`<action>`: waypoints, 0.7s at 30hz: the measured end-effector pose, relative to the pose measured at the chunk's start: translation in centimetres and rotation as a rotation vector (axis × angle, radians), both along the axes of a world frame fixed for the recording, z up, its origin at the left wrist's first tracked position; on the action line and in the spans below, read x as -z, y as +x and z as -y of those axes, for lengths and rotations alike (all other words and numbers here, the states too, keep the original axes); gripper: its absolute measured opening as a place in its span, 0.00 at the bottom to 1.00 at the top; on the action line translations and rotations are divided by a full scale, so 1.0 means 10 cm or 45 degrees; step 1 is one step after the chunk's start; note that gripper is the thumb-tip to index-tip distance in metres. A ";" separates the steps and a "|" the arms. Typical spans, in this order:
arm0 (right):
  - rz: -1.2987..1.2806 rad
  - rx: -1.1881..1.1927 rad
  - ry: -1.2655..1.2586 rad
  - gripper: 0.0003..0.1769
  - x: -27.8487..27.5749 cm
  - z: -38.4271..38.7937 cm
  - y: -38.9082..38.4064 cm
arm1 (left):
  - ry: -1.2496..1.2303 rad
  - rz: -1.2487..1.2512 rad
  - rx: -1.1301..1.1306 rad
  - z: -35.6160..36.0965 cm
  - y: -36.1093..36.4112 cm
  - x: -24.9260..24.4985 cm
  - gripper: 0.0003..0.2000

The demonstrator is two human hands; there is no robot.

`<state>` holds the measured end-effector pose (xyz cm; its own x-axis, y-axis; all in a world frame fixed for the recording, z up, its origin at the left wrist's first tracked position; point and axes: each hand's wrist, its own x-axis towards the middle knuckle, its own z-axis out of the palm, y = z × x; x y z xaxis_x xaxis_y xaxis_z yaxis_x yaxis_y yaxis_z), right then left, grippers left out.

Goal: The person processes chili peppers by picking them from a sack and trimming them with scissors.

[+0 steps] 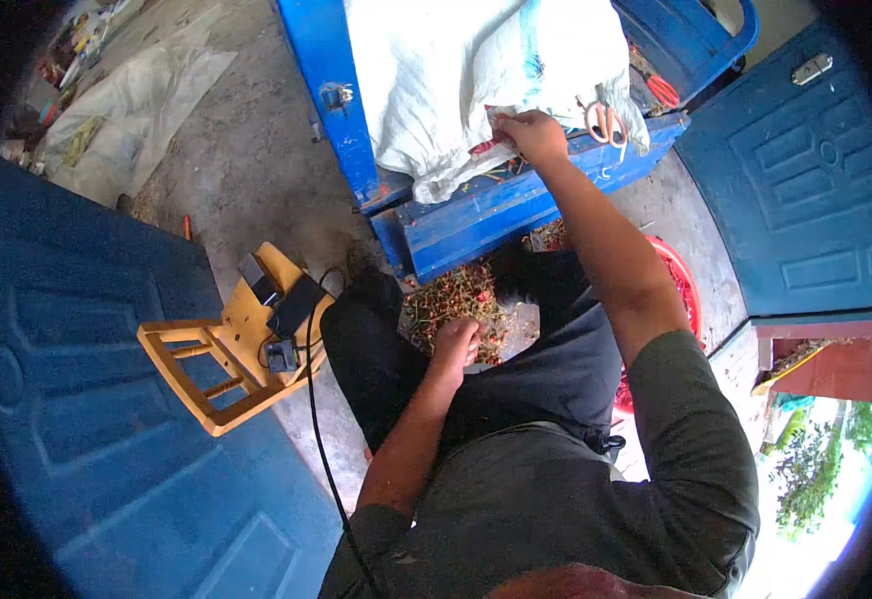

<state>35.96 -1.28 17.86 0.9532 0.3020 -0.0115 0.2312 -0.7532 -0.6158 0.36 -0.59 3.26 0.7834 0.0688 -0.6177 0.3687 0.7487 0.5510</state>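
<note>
My right hand [534, 138] reaches to the front edge of a white woven sack [416, 90], fingers pinched together. Something red shows beside the fingertips; what they grip is hidden. The sack lies on a blue metal cart bed [486, 235]. Close to the right of that hand, scissors with pale pink handles [606, 125] rest on the sack. My left hand [459, 341] is closed between my knees, its contents not visible. It hangs over a heap of small red and green-brown stems and scraps [446, 304] on the floor.
Red-handled scissors [663, 92] lie in the cart's right side. A red basin [691, 285] holding red pieces stands beside my right leg. To the left is a small wooden chair [221, 344] carrying black devices and a cable [314, 399]. Blue doors [106, 369] flank both sides.
</note>
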 end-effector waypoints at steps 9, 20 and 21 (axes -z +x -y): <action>-0.133 0.273 0.891 0.12 0.01 0.60 -0.24 | 0.066 0.012 -0.002 0.01 0.00 -0.03 0.10; -1.105 -0.761 0.552 0.13 0.75 1.49 -2.24 | 0.113 0.007 -0.025 0.08 0.03 0.08 0.12; -1.128 -0.744 0.623 0.13 0.77 1.46 -2.33 | 0.137 -0.006 -0.058 0.09 0.04 0.08 0.12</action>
<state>12.69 -15.92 10.18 0.3847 0.8484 -0.3636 -0.1914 -0.3121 -0.9306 0.76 -1.44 2.46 0.7751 0.1705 -0.6084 0.3384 0.7012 0.6276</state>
